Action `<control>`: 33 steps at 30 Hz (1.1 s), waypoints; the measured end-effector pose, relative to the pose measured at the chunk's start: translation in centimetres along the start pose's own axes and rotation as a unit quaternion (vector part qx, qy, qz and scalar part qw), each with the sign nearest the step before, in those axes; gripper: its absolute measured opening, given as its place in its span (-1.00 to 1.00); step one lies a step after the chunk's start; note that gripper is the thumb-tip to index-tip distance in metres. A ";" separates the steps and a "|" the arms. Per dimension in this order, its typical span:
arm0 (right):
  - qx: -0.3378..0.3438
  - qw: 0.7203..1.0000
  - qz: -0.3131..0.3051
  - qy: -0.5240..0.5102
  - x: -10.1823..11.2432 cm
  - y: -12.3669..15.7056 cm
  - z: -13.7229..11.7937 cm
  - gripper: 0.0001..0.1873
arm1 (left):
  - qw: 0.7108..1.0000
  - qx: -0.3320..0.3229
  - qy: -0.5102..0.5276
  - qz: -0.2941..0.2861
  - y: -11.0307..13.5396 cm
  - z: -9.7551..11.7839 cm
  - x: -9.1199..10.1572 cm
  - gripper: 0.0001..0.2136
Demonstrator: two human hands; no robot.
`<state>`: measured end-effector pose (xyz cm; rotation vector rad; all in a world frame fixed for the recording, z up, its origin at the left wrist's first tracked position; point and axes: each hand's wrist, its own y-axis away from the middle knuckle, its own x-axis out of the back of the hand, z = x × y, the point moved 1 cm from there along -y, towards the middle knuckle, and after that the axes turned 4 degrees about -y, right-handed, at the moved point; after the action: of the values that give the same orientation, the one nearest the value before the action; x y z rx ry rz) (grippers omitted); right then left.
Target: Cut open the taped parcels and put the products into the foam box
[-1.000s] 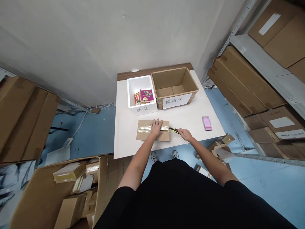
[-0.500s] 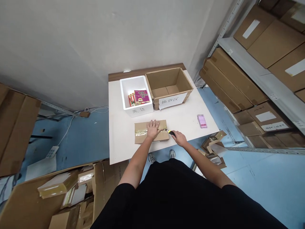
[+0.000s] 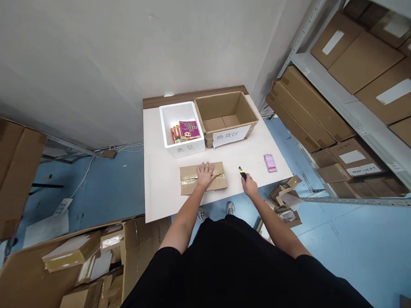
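A taped cardboard box (image 3: pixel 189 179) lies near the front edge of the white table (image 3: pixel 160 179). My left hand (image 3: pixel 205 174) rests flat on its top with the fingers spread. To the right of the box, my right hand (image 3: pixel 249 185) is wrapped round a black and yellow utility knife (image 3: pixel 242 173). The knife's tip points away from me, apart from the box. Clear tape (image 3: pixel 189 183) runs along the middle of the box top.
Behind the box stand a white foam box (image 3: pixel 186 149) holding several colourful packets (image 3: pixel 189 129) and an open cardboard carton (image 3: pixel 231 136) with a paper label. A pink item (image 3: pixel 270 163) lies at the right. Shelving (image 3: pixel 343 111) with cartons rises at the right; a large carton of parcels (image 3: pixel 128 252) sits lower left.
My right hand has drawn the knife away from the box's right end, to the right. My left hand stays on the box. The whole view has shifted slightly.
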<state>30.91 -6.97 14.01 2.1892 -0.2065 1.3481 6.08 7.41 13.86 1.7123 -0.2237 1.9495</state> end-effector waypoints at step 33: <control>0.013 0.989 -0.037 -0.143 -1.7 -0.5 -1.6 -0.58 | 0.999 0.022 -0.016 0.043 0.2 0.3 -0.7 -0.30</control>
<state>29.04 -5.98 12.93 2.3814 -0.2120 0.9987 6.27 6.96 13.24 1.7897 -0.2724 2.0038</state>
